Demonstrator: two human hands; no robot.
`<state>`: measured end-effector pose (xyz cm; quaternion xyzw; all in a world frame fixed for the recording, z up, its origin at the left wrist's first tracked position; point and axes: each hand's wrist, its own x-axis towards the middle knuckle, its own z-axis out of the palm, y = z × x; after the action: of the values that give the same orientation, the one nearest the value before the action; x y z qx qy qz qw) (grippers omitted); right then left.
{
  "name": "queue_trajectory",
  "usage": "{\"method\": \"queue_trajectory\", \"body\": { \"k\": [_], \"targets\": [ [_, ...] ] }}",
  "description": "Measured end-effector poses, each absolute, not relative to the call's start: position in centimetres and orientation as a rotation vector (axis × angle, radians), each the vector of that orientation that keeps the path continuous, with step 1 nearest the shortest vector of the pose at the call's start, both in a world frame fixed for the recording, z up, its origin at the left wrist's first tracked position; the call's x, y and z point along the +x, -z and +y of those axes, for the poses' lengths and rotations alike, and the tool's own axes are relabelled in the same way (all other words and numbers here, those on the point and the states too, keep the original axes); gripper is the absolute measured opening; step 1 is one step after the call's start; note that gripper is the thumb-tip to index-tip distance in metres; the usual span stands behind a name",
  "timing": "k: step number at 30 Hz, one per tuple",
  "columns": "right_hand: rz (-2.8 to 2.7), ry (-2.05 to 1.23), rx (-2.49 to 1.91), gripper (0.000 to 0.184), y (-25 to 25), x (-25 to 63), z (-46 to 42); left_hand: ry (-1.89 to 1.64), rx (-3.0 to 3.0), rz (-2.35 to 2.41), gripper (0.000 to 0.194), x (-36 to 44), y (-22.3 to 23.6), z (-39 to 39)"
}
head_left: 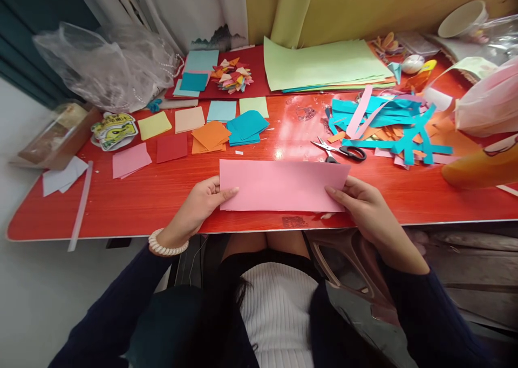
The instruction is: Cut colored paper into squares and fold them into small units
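A long pink sheet of paper [279, 187] is held level above the near edge of the red table. My left hand [204, 199] grips its left end, thumb on top and fingers behind. On the opposite end, my right hand [358, 195] pinches the paper the same way. Just beyond the sheet lie open scissors [342, 150] with black handles, partly covered by the paper. Orange squares [210, 137] and blue pieces of paper [246, 127] lie past its upper left corner.
Blue, orange and pink offcuts [388, 121] are heaped at the right, beside an orange bottle [481, 165]. Large green sheets [319, 66] lie at the back near a folded-paper cluster [232, 76]. Pink [131, 160] and red squares [172, 148] lie left; a clear plastic bag [113, 68] stands behind.
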<state>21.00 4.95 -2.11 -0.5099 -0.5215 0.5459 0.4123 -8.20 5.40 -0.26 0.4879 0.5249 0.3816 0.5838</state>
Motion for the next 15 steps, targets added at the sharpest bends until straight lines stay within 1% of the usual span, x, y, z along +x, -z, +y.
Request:
{"method": "queue_trajectory", "body": {
  "k": [3, 5, 10, 15],
  "targets": [
    [-1.405, -1.189, -1.305, 0.031, 1.7, 21.0, 4.6, -0.968, 1.279, 1.305, 0.029, -8.4, 0.1, 5.3],
    [-1.445, -1.135, -1.313, 0.028, 1.5, 21.0, 4.4, -0.969, 1.381, 1.356, 0.026, -8.7, 0.2, 5.2],
    [-1.428, -1.159, -1.316, 0.019, 2.1, 21.2, 4.0, -0.841, 1.569, 1.445, 0.026, -9.4, 0.7, 4.8],
    [-1.443, -1.174, -1.364, 0.019, 2.2, 21.2, 3.9, -0.790, 1.632, 1.476, 0.029, -9.5, 0.7, 4.7]
  ]
}}
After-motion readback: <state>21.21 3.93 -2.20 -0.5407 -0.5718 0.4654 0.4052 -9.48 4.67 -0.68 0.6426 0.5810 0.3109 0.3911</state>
